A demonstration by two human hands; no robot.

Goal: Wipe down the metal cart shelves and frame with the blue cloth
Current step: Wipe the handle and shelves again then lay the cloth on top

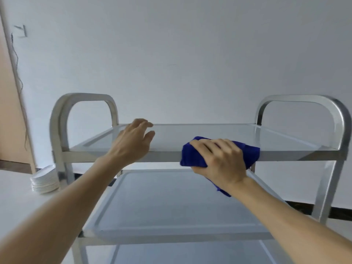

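A metal cart stands in front of me, with a top shelf (200,132), a middle shelf (171,202) and a lower shelf at the bottom edge. Curved frame handles rise at the left (62,111) and right (341,115) ends. My right hand (221,159) grips a bunched blue cloth (251,153) and presses it over the front rim of the top shelf, right of centre; a cloth tail hangs below my wrist. My left hand (131,143) hovers over the top shelf's left part, fingers apart and holding nothing.
A stack of white plates (44,180) sits on a white surface to the left of the cart. A plain white wall is close behind the cart. A beige door or panel (9,111) with a dangling cable stands at far left.
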